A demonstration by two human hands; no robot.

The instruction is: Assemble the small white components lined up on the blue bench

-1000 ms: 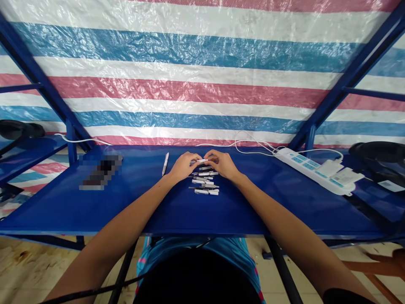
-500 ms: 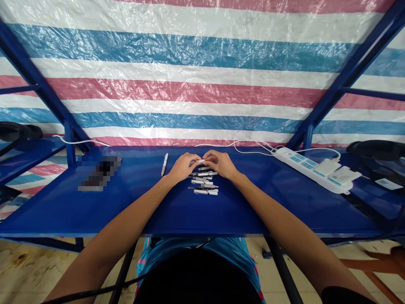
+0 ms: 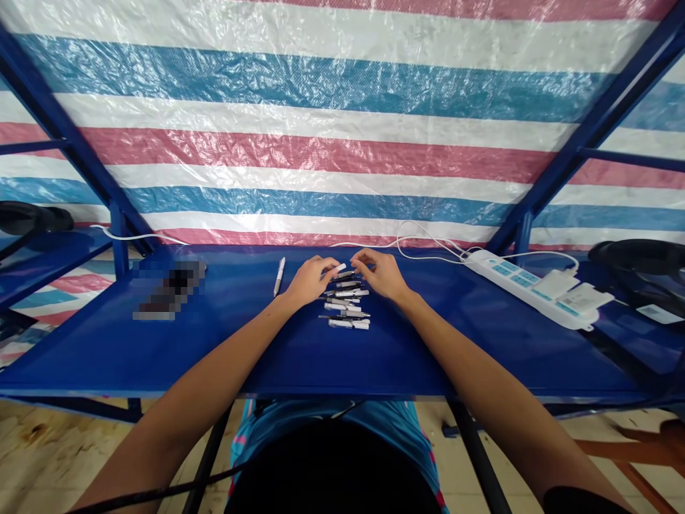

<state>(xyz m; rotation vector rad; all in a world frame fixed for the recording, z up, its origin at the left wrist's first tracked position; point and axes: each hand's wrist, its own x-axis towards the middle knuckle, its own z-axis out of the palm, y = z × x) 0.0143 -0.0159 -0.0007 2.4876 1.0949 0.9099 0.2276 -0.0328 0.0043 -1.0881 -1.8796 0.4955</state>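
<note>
My left hand (image 3: 312, 280) pinches a short white pen part (image 3: 341, 268) between thumb and fingers, with its end sticking out to the right. Just right of it, a small gap away, my right hand (image 3: 381, 274) has its thumb and index fingertips drawn together; anything between them is too small to make out. Below and between the hands lies a column of white, grey and black pen parts (image 3: 347, 324), several of them, set roughly crosswise on the blue table (image 3: 321, 364). A whole white pen (image 3: 279, 277) lies by itself left of my left hand.
A white power strip (image 3: 527, 289) with plugged-in adapters and white cables (image 3: 428, 246) is at the right. At the left lies a blurred-out dark object (image 3: 174, 289). Blue frame posts flank the table, and a striped plastic sheet (image 3: 332, 150) hangs behind.
My hands have come apart slightly. The right hand has moved off the white pen part, which stays in the left hand and now tilts up a little.
</note>
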